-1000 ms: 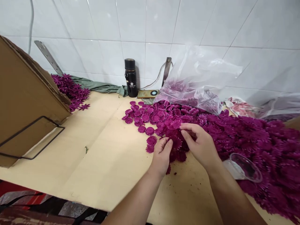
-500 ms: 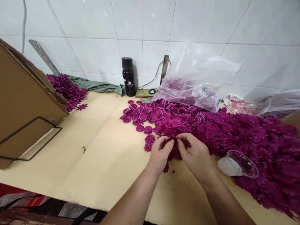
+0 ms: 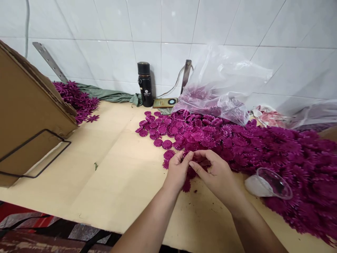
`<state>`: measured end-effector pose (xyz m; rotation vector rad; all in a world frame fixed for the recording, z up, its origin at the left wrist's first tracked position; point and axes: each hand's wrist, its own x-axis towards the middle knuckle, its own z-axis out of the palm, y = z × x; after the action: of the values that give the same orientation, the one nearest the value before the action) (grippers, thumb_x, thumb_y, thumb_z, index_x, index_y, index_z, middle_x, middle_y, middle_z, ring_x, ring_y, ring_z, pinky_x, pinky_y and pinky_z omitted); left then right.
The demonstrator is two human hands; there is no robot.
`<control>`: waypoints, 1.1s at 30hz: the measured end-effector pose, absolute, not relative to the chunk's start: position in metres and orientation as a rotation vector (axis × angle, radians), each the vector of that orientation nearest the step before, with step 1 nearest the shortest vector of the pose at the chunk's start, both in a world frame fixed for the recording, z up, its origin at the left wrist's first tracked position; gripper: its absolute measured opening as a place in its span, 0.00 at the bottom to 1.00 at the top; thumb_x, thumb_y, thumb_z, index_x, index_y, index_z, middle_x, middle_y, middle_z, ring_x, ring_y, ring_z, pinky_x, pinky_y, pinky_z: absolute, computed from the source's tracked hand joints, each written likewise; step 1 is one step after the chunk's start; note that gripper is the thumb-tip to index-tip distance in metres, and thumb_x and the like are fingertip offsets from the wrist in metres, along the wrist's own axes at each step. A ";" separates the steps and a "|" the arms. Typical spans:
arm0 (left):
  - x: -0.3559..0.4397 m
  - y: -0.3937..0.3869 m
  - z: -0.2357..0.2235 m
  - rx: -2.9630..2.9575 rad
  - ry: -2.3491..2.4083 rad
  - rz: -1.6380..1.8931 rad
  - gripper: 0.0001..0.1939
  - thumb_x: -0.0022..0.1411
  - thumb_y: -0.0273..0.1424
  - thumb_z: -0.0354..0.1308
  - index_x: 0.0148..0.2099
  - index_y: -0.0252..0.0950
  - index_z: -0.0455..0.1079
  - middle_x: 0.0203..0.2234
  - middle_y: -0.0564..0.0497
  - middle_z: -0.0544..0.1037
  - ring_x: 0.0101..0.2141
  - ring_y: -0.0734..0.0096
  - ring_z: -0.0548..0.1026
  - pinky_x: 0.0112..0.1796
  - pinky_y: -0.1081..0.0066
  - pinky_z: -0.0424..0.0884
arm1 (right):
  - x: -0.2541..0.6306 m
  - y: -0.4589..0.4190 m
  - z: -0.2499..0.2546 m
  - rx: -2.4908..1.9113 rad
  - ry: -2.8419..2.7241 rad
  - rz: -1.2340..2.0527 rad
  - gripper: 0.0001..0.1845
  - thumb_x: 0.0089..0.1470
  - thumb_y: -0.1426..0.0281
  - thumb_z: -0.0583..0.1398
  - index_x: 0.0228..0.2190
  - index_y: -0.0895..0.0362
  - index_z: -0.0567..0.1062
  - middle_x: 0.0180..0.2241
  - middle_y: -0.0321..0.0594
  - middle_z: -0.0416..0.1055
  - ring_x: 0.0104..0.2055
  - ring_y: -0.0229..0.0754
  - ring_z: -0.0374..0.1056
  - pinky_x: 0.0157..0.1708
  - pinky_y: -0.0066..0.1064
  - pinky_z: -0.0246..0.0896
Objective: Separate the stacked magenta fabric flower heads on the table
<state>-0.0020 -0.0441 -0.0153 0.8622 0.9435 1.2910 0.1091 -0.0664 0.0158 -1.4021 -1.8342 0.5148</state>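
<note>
Over the front edge of the flower pile, my two hands meet at their fingertips. My left hand [image 3: 177, 171] pinches a small purple artificial flower piece [image 3: 185, 153] between thumb and fingers; most of it is hidden. My right hand [image 3: 217, 173] is curled against the left, its thumb and index finger closed at the same piece. Beneath and behind them spreads a big heap of purple artificial flower pieces [image 3: 263, 147], round with fringed edges. Right of my right hand, a clear plastic cup [image 3: 273, 184] with white stuff in it lies tipped against the heap.
A cardboard box [image 3: 28, 116] and a bent black wire frame [image 3: 52, 165] stand left. Behind the box are purple star-shaped pieces [image 3: 79, 100]. Along the tiled wall are a black bottle [image 3: 145, 86], a phone [image 3: 164, 103] and a clear plastic bag [image 3: 218, 95].
Both hands have shifted slightly left, with the right thumb now lower and the fingers closer together over the piece. The view has tilted a little; the heap looks the same.
</note>
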 end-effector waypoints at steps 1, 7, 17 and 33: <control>-0.002 -0.044 -0.015 0.864 0.939 1.277 0.23 0.44 0.49 0.61 0.22 0.35 0.60 0.18 0.58 0.60 0.24 0.78 0.58 0.28 0.74 0.57 | 0.109 -0.066 0.016 -1.408 -1.813 0.581 0.08 0.51 0.66 0.57 0.34 0.56 0.72 0.32 0.41 0.72 0.34 0.43 0.68 0.35 0.35 0.64; -0.002 -0.049 -0.011 1.041 0.918 1.238 0.25 0.47 0.53 0.56 0.22 0.36 0.55 0.18 0.58 0.55 0.23 0.78 0.54 0.26 0.74 0.54 | 0.111 -0.061 0.017 -1.418 -1.695 0.634 0.07 0.50 0.67 0.55 0.25 0.55 0.71 0.24 0.36 0.69 0.26 0.38 0.64 0.27 0.30 0.60; 0.001 -0.052 -0.009 1.346 0.959 1.223 0.18 0.56 0.41 0.53 0.22 0.37 0.53 0.18 0.57 0.57 0.24 0.76 0.55 0.27 0.73 0.55 | 0.120 -0.042 0.012 -1.487 -1.359 0.677 0.11 0.41 0.61 0.56 0.19 0.56 0.67 0.18 0.34 0.63 0.21 0.37 0.58 0.23 0.31 0.56; 0.001 -0.048 -0.014 0.919 0.912 1.255 0.17 0.45 0.43 0.63 0.28 0.35 0.66 0.20 0.55 0.66 0.23 0.77 0.60 0.27 0.74 0.56 | 0.134 -0.010 0.027 -1.450 -1.585 0.248 0.10 0.48 0.69 0.54 0.34 0.57 0.72 0.39 0.48 0.73 0.40 0.48 0.68 0.44 0.44 0.62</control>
<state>0.0007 -0.0483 -0.0142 0.9192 0.9118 1.2548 0.1336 -0.0099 0.0274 -1.4502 -1.5850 0.2484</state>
